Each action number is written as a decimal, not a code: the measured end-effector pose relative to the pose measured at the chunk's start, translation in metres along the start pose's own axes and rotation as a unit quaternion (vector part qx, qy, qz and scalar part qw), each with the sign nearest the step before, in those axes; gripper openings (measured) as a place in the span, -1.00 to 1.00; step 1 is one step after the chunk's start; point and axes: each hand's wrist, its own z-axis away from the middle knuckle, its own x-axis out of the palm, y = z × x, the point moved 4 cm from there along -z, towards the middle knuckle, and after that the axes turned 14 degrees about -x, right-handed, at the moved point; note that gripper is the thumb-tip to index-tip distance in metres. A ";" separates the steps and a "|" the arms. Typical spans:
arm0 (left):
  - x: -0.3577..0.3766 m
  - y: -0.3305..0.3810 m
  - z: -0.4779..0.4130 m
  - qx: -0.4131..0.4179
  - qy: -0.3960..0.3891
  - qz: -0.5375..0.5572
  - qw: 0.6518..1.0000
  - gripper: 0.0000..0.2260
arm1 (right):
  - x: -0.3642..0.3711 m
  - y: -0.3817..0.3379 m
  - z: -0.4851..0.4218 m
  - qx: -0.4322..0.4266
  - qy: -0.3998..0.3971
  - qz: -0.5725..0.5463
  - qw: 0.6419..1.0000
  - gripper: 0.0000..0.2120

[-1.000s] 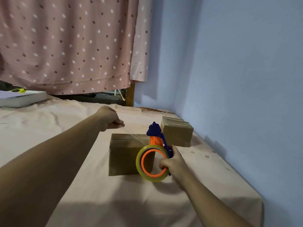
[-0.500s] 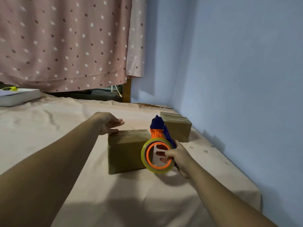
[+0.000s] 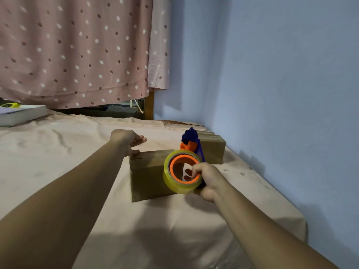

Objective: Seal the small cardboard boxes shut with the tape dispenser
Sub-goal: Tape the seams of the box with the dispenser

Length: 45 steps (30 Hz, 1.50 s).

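Head view: my right hand (image 3: 208,177) grips the tape dispenser (image 3: 189,147) at the box's (image 3: 149,175) right end; my left hand (image 3: 126,139), fingers loose, rests on its far-left corner.

the handle of the tape dispenser (image 3: 191,144) was buried in the right hand (image 3: 207,179), and its roll (image 3: 171,179) covered the right end of the near box (image 3: 147,175). the stacked boxes (image 3: 213,150) behind showed only partly. a white book (image 3: 21,115) ran off the left edge. the yellow thing (image 3: 11,105) on it was too small to tell, the tiny marks (image 3: 241,174) on the cloth were unreadable, and the clutter (image 3: 120,108) under the curtain (image 3: 77,55) was dim.
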 end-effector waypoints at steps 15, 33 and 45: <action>-0.025 0.020 -0.001 0.037 0.076 -0.109 0.990 -0.87 | 0.024 -0.038 0.015 -0.188 -0.071 0.261 0.944 -0.47; -0.025 0.012 -0.014 -0.067 -0.032 -0.029 0.997 -0.92 | 0.017 -0.008 -0.015 -0.077 0.010 0.063 0.995 -0.56; -0.021 0.002 0.013 -0.125 -0.031 0.040 0.991 -0.83 | 0.021 -0.045 -0.031 -0.082 0.061 0.047 0.994 -0.62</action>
